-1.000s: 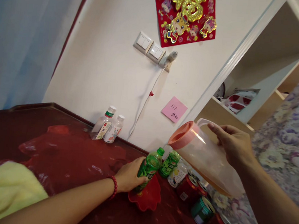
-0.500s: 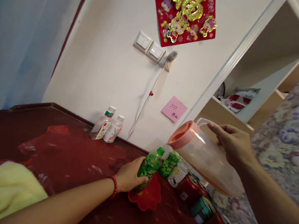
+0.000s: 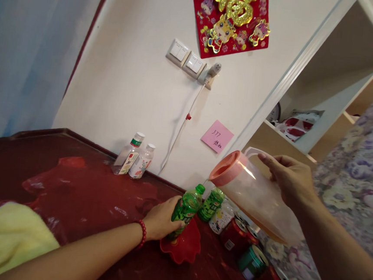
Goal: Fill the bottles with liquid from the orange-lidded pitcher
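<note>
My left hand is closed round a green-labelled plastic bottle, which stands in a red scalloped bowl. By its handle, my right hand holds a clear pitcher with an orange lid. The pitcher is tilted to the left, its spout just above the bottle's mouth. Some brownish liquid lies along its lower side. A thin stream seems to run from spout to bottle, though it is hard to make out.
Right of the bowl stand another green bottle, a white-labelled bottle, red cans and a green can. Two white-capped bottles stand against the wall. A yellow towel lies at the left on the dark red table.
Very little differs. The pitcher's lid end has shifted slightly to the left; both hands keep their holds, and the bottle stays in the bowl.
</note>
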`<state>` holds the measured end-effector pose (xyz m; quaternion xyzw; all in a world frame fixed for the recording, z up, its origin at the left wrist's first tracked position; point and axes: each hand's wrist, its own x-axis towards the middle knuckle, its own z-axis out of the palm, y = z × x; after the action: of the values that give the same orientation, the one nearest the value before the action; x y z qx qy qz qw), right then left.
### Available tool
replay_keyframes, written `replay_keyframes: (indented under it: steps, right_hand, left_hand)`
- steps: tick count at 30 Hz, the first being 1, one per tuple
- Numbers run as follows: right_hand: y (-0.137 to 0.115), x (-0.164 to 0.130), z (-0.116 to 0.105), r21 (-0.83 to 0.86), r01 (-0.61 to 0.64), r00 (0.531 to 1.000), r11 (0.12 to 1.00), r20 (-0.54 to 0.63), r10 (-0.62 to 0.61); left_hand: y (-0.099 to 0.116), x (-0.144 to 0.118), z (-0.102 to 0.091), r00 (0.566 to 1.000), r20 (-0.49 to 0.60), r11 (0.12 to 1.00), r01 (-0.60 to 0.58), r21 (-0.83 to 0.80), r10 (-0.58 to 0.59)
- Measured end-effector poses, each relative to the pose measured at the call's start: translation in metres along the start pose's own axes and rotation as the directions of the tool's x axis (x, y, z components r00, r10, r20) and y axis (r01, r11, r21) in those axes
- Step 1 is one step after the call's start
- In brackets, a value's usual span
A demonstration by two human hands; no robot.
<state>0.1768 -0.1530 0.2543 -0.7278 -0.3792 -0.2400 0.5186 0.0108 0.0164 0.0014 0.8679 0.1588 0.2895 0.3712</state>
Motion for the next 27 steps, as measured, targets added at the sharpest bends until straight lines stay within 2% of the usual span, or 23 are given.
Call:
replay_keyframes:
  steps: [27]
  right_hand:
    - [-0.0001,-0.0004,-0.0008,-0.022,-0.007,1.000,1.000,0.000,0.007]
  left_hand:
    - [0.0005,0.0005,-0.0007,1.000,-0.007,1.000,-0.003,-0.002,0.003]
